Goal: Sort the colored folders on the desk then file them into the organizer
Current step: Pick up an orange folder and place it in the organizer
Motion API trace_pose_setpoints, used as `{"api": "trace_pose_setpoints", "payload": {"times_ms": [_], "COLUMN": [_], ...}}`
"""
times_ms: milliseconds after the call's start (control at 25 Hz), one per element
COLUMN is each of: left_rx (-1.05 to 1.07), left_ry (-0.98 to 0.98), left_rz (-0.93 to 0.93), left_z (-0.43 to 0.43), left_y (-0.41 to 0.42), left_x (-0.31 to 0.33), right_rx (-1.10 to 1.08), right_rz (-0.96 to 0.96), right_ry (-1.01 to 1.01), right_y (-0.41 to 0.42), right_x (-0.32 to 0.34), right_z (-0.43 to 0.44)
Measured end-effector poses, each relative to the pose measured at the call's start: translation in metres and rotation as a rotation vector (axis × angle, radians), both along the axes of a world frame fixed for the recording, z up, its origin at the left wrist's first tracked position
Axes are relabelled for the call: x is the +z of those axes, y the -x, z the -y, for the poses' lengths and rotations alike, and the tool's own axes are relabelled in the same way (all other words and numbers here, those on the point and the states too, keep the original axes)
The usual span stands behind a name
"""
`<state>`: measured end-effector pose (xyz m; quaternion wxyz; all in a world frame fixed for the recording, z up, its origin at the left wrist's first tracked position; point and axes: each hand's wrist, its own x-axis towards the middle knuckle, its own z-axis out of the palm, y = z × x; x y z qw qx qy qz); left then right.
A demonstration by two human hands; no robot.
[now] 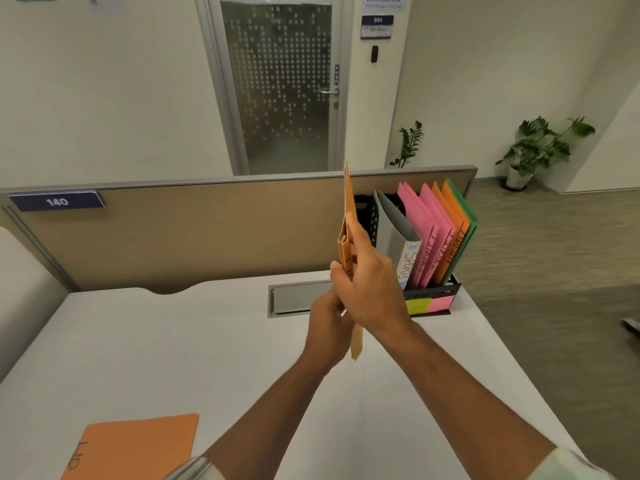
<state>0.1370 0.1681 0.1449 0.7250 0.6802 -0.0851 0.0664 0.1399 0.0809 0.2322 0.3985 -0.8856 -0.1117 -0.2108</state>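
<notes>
Your right hand point(372, 292) grips the orange folders point(349, 206), which stand upright and edge-on to you, rising above its fingers. Your left hand point(327, 329), touching it just below and to the left, curls round their lower part. The organizer point(433, 296) stands just right of your right hand with filed folders point(429, 230) in it, and a flat folder point(138, 445) lies on the desk point(173, 341), well below-left of your left hand.

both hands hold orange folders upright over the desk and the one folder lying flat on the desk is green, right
Not quite. The flat folder on the desk is orange, not green, as the head view shows; the only green folder stands in the organizer. The rest holds: left hand and right hand grip the upright orange folders.
</notes>
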Motion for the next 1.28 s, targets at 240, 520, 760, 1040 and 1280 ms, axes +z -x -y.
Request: {"api": "trace_pose_setpoints", "payload": {"times_ms": [240,520,760,1040,1280], "left_rx": [0.048,0.006,-0.045,-0.048,-0.175], "left_ry": [-0.261,-0.294,-0.298,-0.334,-0.498], "left_rz": [0.108,0.079,0.006,-0.083,-0.212], "left_z": [0.046,0.075,0.083,0.086,0.083], "left_y": [-0.069,-0.148,-0.179,-0.186,-0.197], "left_x": [0.018,0.002,-0.028,-0.059,-0.067], "right_rx": [0.015,-0.013,-0.015,0.032,0.014], "right_rz": [0.077,0.091,0.057,-0.083,-0.285], "right_ry": [-0.052,-0.088,-0.145,-0.143,-0.094], "right_y": [-0.058,-0.125,-0.149,-0.158,-0.177], "right_x": [0.014,0.001,-0.034,-0.059,-0.073], "right_z": [0.057,0.096,0.114,0.116,0.115]}}
